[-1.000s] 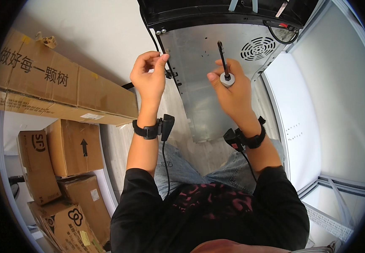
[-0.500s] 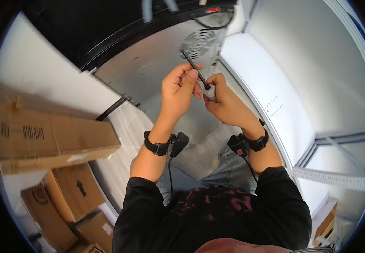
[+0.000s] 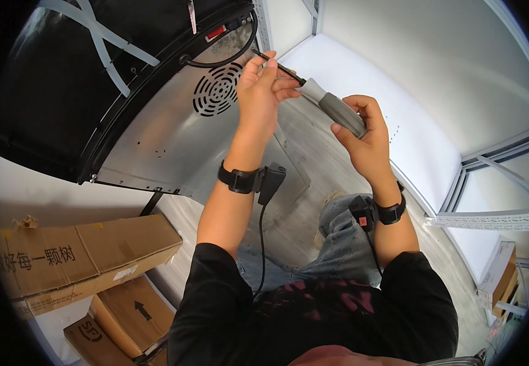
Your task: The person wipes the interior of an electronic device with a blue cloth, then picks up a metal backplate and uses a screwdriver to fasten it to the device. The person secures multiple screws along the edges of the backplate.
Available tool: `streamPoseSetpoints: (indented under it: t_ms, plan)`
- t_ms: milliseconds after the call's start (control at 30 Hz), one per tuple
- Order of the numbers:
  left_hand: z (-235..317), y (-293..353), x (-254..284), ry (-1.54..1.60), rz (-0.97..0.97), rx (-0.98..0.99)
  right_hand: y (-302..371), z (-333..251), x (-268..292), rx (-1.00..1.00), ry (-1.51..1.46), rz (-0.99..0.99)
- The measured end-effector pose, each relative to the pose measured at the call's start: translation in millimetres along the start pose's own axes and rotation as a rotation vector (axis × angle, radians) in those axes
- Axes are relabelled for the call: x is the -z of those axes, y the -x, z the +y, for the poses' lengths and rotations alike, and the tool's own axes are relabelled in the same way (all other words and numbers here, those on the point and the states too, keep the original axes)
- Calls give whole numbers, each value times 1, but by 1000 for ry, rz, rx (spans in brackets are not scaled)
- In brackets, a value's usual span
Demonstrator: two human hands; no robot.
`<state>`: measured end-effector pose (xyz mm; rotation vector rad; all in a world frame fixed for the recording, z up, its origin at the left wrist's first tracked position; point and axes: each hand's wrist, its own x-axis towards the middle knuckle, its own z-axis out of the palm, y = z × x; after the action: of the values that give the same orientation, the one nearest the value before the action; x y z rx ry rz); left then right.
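A screwdriver with a thick grey handle (image 3: 342, 113) and a thin black shaft slants across in front of me. My left hand (image 3: 258, 100) pinches the shaft close to its tip. Around the end of the handle, the fingers of my right hand (image 3: 368, 143) are curled. The tip is at the right edge of a bare metal panel (image 3: 160, 137), beside a round slotted vent (image 3: 217, 89); I cannot tell whether it sits in a screw. Above the vent, a black cable (image 3: 218, 64) loops below a red switch (image 3: 215, 33) on the cabinet's black edge.
A black cabinet face (image 3: 38, 91) with strips of clear tape takes up the upper left. Cardboard boxes (image 3: 93, 250) are stacked at the lower left. To the right stand a white panel (image 3: 362, 85) and a metal frame (image 3: 490, 221). Another box (image 3: 501, 274) lies at the lower right.
The view has turned, bringing the vent, switch and cable more into sight. Both hands have moved up with the screwdriver, and my right hand has slid back along its handle.
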<state>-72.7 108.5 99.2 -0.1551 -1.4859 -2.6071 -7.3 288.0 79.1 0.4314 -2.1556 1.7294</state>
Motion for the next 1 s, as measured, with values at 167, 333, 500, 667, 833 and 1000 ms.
streamPoseSetpoints:
  t_ms: [167,333,500,667,833,1000]
  plan:
    - [-1,-4,0,-14,-62,-21,1,-3,2,-12,-106,8]
    - [-5,-6,4,-5,-67,-44,0,-1,3,-39,-146,-13]
    - [-7,-9,8,-3,-86,-42,-1,-2,2,-9,-114,-14]
    - [-5,-10,10,12,-87,-32,1,-6,2,-18,-43,13]
    - [-2,-9,5,-32,-69,-25,-2,-1,2,102,89,91]
    - [2,-6,0,48,-65,-13,0,-9,-5,53,26,191]
